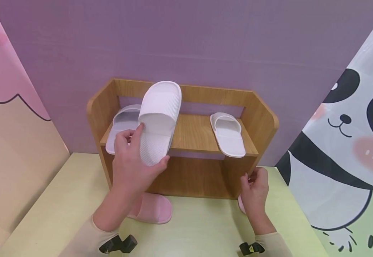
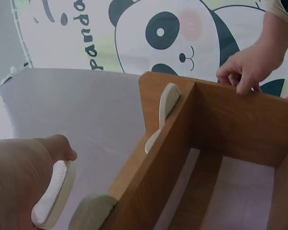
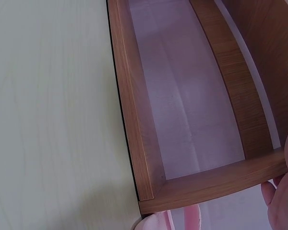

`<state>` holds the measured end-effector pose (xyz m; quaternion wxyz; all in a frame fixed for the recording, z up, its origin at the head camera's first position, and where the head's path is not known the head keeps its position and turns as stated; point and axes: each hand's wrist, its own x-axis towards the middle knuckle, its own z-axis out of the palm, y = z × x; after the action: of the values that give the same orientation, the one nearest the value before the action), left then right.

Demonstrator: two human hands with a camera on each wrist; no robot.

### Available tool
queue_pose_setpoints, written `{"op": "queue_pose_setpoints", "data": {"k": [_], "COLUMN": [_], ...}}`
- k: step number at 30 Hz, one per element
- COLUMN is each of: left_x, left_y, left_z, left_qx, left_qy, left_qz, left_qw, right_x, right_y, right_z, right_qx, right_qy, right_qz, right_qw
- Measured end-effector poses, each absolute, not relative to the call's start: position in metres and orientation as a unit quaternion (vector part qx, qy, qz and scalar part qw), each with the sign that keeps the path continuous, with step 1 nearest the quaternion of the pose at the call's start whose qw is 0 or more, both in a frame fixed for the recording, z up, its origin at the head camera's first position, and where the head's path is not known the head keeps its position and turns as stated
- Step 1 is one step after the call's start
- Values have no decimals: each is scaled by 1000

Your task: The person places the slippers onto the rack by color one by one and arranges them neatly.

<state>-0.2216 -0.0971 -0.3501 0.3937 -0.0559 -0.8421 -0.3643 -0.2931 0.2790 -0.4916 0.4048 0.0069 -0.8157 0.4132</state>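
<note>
My left hand [image 1: 133, 166] pinches a white slipper [image 1: 160, 117] by its heel half, thumb on one side and fingers on the other. The slipper is raised in front of the wooden shoe rack [image 1: 199, 134], toe pointing up. Behind it, another white slipper [image 1: 123, 123] lies on the rack's upper board at the left, partly covered by the hand. A third white slipper [image 1: 228, 135] lies on that board at the right, its heel over the front edge. My right hand [image 1: 255, 189] grips the front edge of the rack's right side panel [image 2: 249, 105], fingers curled.
One pink slipper [image 1: 155, 208] lies on the pale tabletop [image 1: 199, 228] before the rack's left part. Another pink slipper [image 1: 242, 205] shows beside the right hand, mostly hidden. A purple wall [image 1: 186, 39] stands behind the rack, with a panda picture [image 1: 344, 142] to the right.
</note>
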Motion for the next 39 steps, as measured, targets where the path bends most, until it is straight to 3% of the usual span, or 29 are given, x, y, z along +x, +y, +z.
{"op": "queue_pose_setpoints", "data": {"k": [19,39], "left_x": [-242,-270], "left_y": [-42,0], "left_z": [-331,-317], "left_qx": [-80,-37], "left_qy": [-870,-915], "left_qz": [-347,-291], "left_qw": [343,277], "right_x": [-291,-294], "right_y": [281,281], "right_z": [-493,-493], "right_qx": [7,6], "right_qy": [-818,-819], "right_qz": [413,407], "right_qw": [401,406]}}
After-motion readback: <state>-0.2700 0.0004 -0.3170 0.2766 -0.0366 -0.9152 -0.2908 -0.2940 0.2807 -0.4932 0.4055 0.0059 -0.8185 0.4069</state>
